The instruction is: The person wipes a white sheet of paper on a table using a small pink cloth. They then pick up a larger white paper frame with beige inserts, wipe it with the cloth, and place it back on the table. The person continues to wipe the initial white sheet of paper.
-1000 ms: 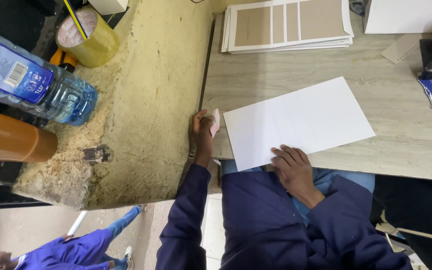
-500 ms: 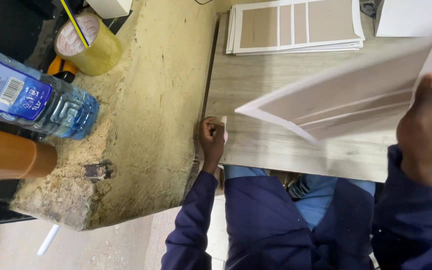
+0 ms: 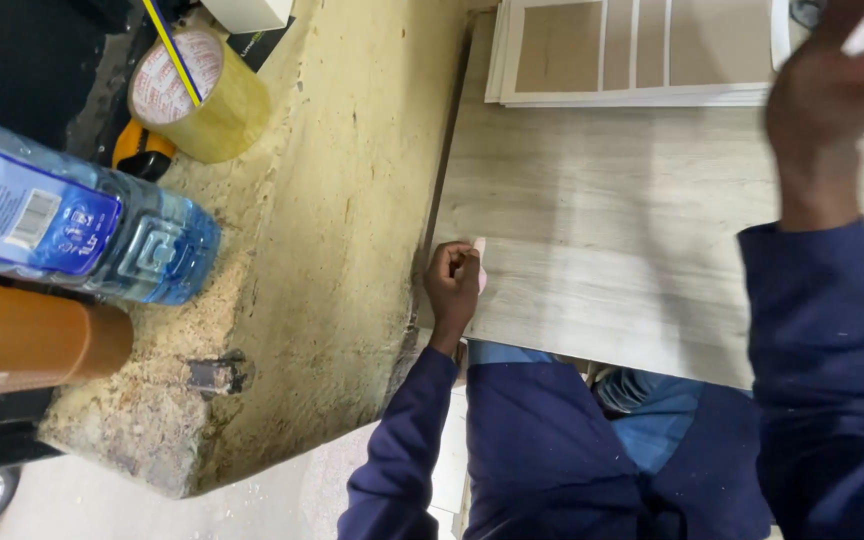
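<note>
Head camera, looking down: the person's left hand (image 3: 455, 283) rests at the near left edge of a pale wood-grain board (image 3: 632, 230), fingers curled shut around a small pale pink block (image 3: 479, 262), apparently parked there within easy reach. The right hand (image 3: 837, 95) is raised close to the lens and blurred; something white shows at its fingertips, but whether it grips anything cannot be told. A stack of white sheets with tan panels (image 3: 642, 50) lies at the board's far edge. Left of the board, a rough, sawdust-strewn bench (image 3: 322, 250) carries a roll of clear tape (image 3: 197, 95), a plastic water bottle (image 3: 62, 225) and an orange-brown tube (image 3: 22, 335)
</note>
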